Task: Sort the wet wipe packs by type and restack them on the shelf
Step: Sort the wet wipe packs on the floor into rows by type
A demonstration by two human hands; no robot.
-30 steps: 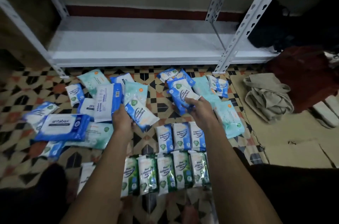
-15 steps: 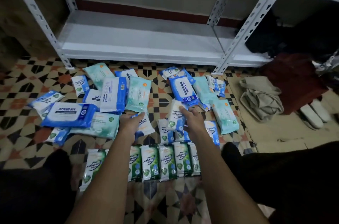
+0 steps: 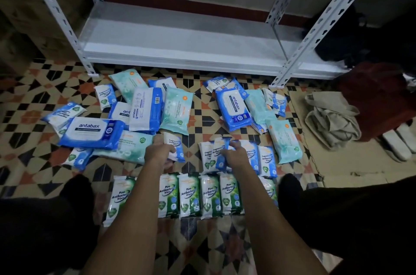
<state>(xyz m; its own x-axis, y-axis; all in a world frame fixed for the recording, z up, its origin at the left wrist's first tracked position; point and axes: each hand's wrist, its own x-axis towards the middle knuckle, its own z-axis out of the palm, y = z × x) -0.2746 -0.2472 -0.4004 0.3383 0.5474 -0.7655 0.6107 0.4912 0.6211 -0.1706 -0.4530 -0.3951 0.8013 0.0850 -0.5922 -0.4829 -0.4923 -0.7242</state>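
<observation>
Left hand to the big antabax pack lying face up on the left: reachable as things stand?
Probably yes, but not free: the left hand already grips a small blue pack. The antabax pack lies on top of the pile just to its left, with nothing over it.

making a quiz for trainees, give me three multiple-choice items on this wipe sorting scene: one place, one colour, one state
1. Where is the row of pine packs?
A. on the shelf
B. on the floor, nearest the person
C. on the folded cloth

2. The pine packs' main colour beside white?
A. green
B. red
C. yellow

3. The bottom shelf is:
A. full of packs
B. half stacked
C. bare of packs

Answers: 1 B, they lie between the forearms on the tiled floor; 2 A, green print on each; 3 C, every pack lies on the floor.
</observation>
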